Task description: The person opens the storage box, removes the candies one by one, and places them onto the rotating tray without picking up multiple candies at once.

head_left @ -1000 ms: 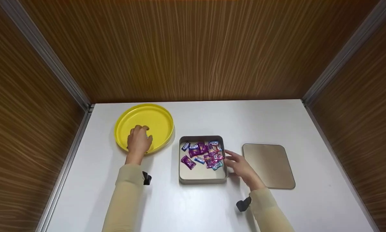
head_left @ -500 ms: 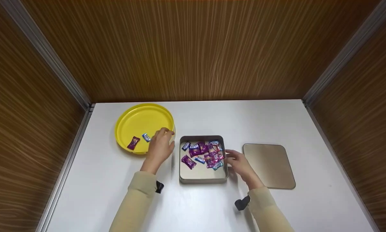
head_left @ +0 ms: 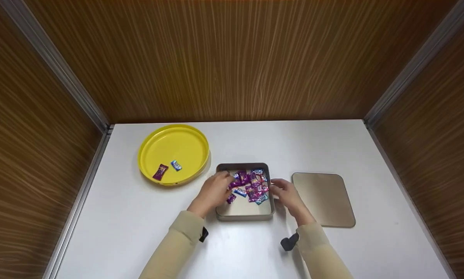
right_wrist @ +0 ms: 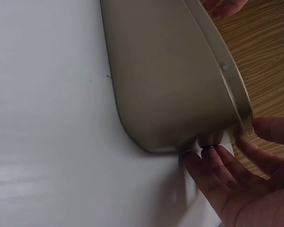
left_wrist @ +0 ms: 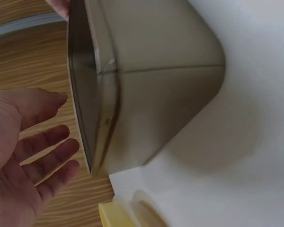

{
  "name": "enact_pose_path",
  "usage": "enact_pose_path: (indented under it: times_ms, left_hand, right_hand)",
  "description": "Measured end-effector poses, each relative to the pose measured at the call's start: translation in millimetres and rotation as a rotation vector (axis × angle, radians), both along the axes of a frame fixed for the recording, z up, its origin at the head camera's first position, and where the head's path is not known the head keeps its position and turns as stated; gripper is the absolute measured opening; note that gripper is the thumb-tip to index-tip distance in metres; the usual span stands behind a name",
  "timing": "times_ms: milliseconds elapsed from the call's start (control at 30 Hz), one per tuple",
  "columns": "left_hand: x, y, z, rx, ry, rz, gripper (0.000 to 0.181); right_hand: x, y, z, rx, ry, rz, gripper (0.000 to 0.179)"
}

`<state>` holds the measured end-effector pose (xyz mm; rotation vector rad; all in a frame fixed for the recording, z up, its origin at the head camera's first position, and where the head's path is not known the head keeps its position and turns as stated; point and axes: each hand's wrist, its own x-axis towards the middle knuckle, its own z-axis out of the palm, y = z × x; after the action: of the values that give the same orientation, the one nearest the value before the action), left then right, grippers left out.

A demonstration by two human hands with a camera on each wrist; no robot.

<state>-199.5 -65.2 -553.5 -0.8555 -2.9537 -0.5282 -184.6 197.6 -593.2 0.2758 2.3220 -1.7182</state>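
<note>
A square metal tin [head_left: 244, 217] stands open-topped in the middle of the table, with several wrapped candies [head_left: 255, 186] in purple, blue and teal inside. My left hand [head_left: 215, 190] is over the tin's left side and covers some of the candies. In the left wrist view its thumb and fingers [left_wrist: 47, 163] are spread apart, with nothing between them. My right hand [head_left: 288, 197] rests against the outside of the tin's right wall. The right wrist view has its fingertips [right_wrist: 193, 158] touching the wall and the thumb near the rim.
To the left is a round yellow tray [head_left: 173, 141] holding a purple candy [head_left: 160, 172] and a blue candy [head_left: 176, 165]. The flat tin lid [head_left: 325, 199] lies right of my right hand. Wood-grain panels [head_left: 232, 62] enclose the white table [head_left: 247, 252] at back and sides.
My left hand has moved right from the yellow tray to over the tin, uncovering two candies on the tray. The right hand has stayed beside the tin.
</note>
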Motion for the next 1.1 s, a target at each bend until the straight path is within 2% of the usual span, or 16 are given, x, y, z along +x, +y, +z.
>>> enact_pose_path:
  times_ms: [133, 333, 533, 800, 1100]
  left_hand:
    - [1.5, 4.2, -10.1, -0.049, 0.014, -0.047, 0.028]
    - [0.1, 4.9, -20.3, -0.095, 0.045, -0.066, 0.022]
    - [-0.2, 4.8, -23.8, -0.142, 0.078, -0.095, 0.013]
    - [0.0, 2.8, -29.1, -0.259, 0.058, -0.112, 0.013]
    - [0.5, 4.7, -32.9, -0.283, 0.117, -0.128, 0.013]
  right_hand:
    - [-0.6, 0, -0.7, -0.016, -0.005, 0.007, 0.044]
    - [-1.8, 0, -0.3, -0.037, -0.021, 0.031, 0.048]
    - [-3.1, 1, 0.2, -0.040, -0.034, 0.042, 0.047]
    - [-3.8, 0, -2.1, -0.027, -0.032, 0.052, 0.045]
    - [-3.5, 2, -2.1, -0.007, 0.015, 0.048, 0.043]
